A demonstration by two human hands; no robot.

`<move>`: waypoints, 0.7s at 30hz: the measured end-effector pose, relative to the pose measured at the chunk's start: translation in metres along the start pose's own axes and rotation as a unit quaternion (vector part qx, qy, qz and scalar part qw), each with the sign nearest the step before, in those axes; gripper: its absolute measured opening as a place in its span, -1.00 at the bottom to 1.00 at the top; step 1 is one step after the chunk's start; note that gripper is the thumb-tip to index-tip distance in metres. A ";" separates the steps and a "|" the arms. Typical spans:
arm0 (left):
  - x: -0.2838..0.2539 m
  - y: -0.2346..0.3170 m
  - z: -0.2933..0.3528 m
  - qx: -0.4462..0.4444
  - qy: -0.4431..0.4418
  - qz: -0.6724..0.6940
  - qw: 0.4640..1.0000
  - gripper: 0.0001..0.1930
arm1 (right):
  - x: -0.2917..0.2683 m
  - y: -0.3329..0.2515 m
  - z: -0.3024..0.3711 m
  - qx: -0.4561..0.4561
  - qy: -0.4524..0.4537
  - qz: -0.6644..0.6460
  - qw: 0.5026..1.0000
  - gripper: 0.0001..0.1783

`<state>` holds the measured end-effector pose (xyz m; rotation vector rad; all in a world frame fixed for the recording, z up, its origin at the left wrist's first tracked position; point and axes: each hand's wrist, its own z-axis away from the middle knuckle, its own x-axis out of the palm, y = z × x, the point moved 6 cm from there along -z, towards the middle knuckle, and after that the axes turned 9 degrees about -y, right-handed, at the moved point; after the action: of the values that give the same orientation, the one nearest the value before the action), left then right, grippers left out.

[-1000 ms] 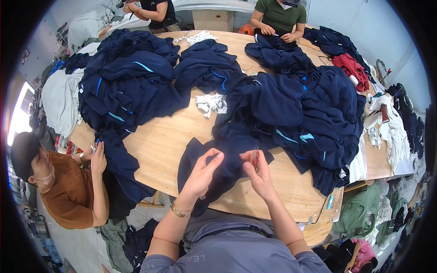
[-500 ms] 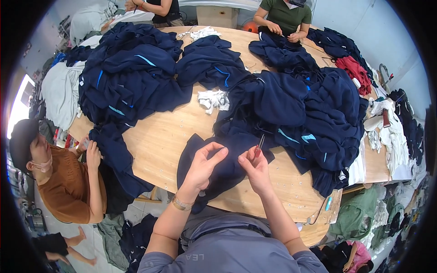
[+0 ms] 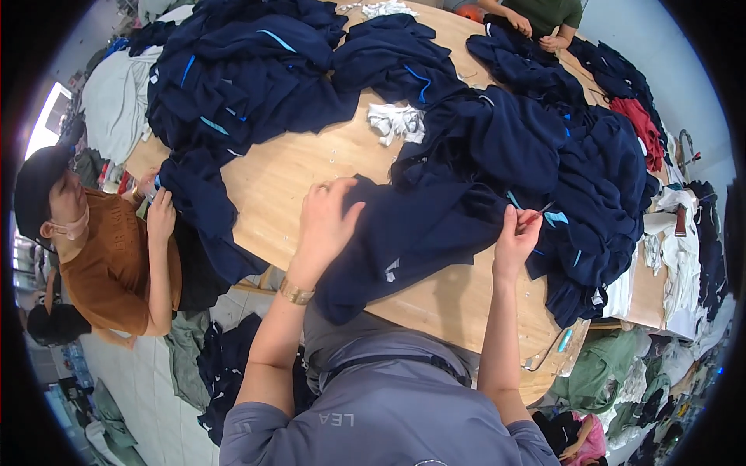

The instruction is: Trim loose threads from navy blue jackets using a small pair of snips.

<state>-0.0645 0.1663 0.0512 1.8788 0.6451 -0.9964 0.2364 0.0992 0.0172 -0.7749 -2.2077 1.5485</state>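
Note:
A navy blue garment (image 3: 412, 233) lies spread in front of me, partly over the table's near edge. At its upper left edge is my left hand (image 3: 326, 221), thumb and fingers apart, with the fingertips touching or just over the cloth. My right hand (image 3: 519, 237) is closed at the garment's right end, where the fingers seem to pinch the cloth. The same hand holds small thread snips (image 3: 547, 210), their metal tips pointing up and right; most of the reddish handle is hidden by the fingers. A small pale label (image 3: 392, 269) shows on the garment.
Heaps of navy garments (image 3: 241, 85) cover the far left, with more (image 3: 598, 171) at the right. White scraps (image 3: 396, 123) lie mid-table (image 3: 287, 175). A co-worker in brown (image 3: 116, 264) handles navy cloth at left; another in green (image 3: 544, 19) works at the far side.
My hands have moved apart, left hand up and left, right hand with the snips to the right. The garment is now stretched out between them. The view has shifted nearer the table's front.

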 end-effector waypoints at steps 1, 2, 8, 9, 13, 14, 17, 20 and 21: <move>0.002 -0.013 0.008 -0.043 0.007 0.050 0.998 -0.70 | -0.004 0.009 0.003 0.005 -0.002 0.003 1.000 -0.74; 0.008 -0.022 0.018 -0.087 0.006 0.130 0.988 -0.73 | -0.009 0.017 0.007 0.019 0.000 0.012 1.000 -0.73; 0.056 -0.005 0.070 -0.190 -0.176 0.190 0.947 -0.61 | -0.020 0.035 0.027 0.072 0.008 0.048 0.996 -0.72; 0.061 0.005 0.072 -0.160 -0.181 0.141 0.960 -0.60 | -0.021 0.036 0.028 0.073 0.011 0.043 0.996 -0.72; 0.093 -0.002 0.079 -0.142 -0.150 0.152 0.967 -0.65 | -0.021 0.033 0.028 0.074 0.014 0.034 0.997 -0.72; 0.107 -0.016 0.083 -0.213 -0.141 0.357 0.898 -0.69 | -0.019 0.034 0.027 0.074 0.012 0.031 0.997 -0.72; 0.096 0.001 0.069 -0.259 -0.104 0.713 0.643 -0.77 | -0.031 0.041 0.030 0.067 0.026 0.012 0.997 -0.73; 0.073 0.011 0.054 -0.201 -0.061 0.853 0.478 -0.73 | -0.038 0.051 0.037 0.078 0.018 0.041 0.996 -0.75; 0.071 0.011 0.053 -0.197 -0.060 0.852 0.481 -0.73 | -0.040 0.054 0.040 0.075 0.018 0.037 0.996 -0.75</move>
<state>-0.0380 0.1171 -0.0181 1.0493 -1.0341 0.4212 0.2590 0.0597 -0.0460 -0.8401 -2.0311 1.6981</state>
